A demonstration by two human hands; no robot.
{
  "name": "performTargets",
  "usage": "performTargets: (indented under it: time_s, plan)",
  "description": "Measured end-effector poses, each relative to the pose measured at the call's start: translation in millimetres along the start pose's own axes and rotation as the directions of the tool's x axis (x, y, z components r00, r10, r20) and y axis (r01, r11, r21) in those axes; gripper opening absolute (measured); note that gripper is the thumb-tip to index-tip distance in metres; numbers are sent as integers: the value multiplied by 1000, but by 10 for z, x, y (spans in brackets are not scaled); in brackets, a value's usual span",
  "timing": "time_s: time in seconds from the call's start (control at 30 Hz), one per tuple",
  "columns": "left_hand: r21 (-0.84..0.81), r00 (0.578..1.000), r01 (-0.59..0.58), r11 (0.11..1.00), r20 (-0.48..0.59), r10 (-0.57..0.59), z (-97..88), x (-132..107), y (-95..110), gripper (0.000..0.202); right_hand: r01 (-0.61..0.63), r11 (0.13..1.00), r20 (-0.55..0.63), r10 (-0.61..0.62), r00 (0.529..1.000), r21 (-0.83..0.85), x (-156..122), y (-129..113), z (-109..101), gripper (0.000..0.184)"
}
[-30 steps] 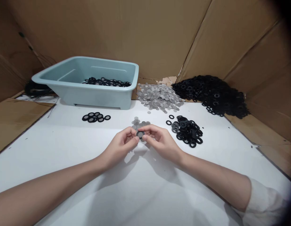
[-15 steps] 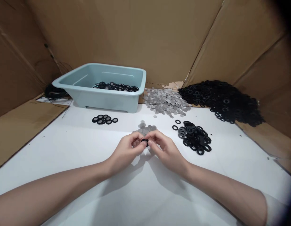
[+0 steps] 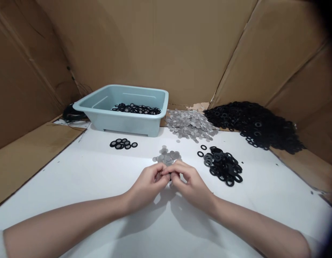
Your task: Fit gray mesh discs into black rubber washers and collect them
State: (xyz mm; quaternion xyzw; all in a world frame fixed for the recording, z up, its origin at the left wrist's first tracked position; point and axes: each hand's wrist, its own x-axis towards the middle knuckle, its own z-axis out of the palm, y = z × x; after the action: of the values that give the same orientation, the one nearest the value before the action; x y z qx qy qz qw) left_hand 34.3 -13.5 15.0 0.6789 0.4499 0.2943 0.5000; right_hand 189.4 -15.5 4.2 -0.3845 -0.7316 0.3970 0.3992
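My left hand [image 3: 148, 184] and my right hand [image 3: 189, 184] meet fingertip to fingertip over the white tabletop [image 3: 101, 175], both pinched on one small black ring [image 3: 168, 174] that is mostly hidden by the fingers. Just beyond the fingers lies a small heap of grey discs [image 3: 167, 156]. To the right of it sits a small pile of black rings [image 3: 223, 165]. A short row of several rings with grey centres [image 3: 123, 144] lies to the left, in front of a pale blue tub [image 3: 128, 120].
The pale blue tub holds more black rings [image 3: 136, 108]. A large heap of grey discs [image 3: 191, 125] and a big mound of black rings [image 3: 259, 123] lie at the back right. Brown cardboard walls [image 3: 160, 46] enclose the table on three sides.
Both hands have drawn a little closer to me and closed tighter on the ring, which now shows less. The view has tilted up, so everything sits lower in the picture.
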Motion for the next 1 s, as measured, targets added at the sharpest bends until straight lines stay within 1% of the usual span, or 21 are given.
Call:
performTargets:
  time_s: [0.07,0.13,0.2,0.3,0.37,0.47,0.63,0.77,0.93,1.0]
  plan:
    - [42,1000,-10,999,11,10,5,-13,3,15,16,1000,11,-16,1000,-13,-11,-20,-3,28]
    - [38,1000,-23,999,0,23,6,-19,1,16,18,1000,9,-18,1000,0,-20,-30,3,26]
    - [-8,999,-29,1000,-36,29,7,-19,-9,16,-1,999,-13,1,1000,40,-24,-30,14,21]
    - [-105,996,-15,994,-93,5,15,-13,-45,16,-9,995,-28,12,1000,95,-20,-19,30,14]
    - [-149,995,-8,989,-102,-7,24,-9,-76,16,12,995,-9,-11,1000,100,-17,-11,34,12]
    - [-165,995,-24,986,-98,8,32,-12,-101,15,19,995,5,-19,1000,101,-19,-5,33,14]
    - [-82,995,-55,995,-88,48,31,-45,-47,13,30,995,-20,-28,999,93,-35,-17,29,19]
    - [33,996,-57,998,-70,59,27,-77,-8,15,61,997,4,-61,998,46,-45,-46,12,23]
    - [171,997,-63,983,-41,71,23,-86,-41,17,54,999,56,-54,997,-6,-53,-58,-2,23]
    - [178,997,-63,982,-34,70,23,-79,-65,15,51,999,55,-50,997,-7,-48,-43,3,21]
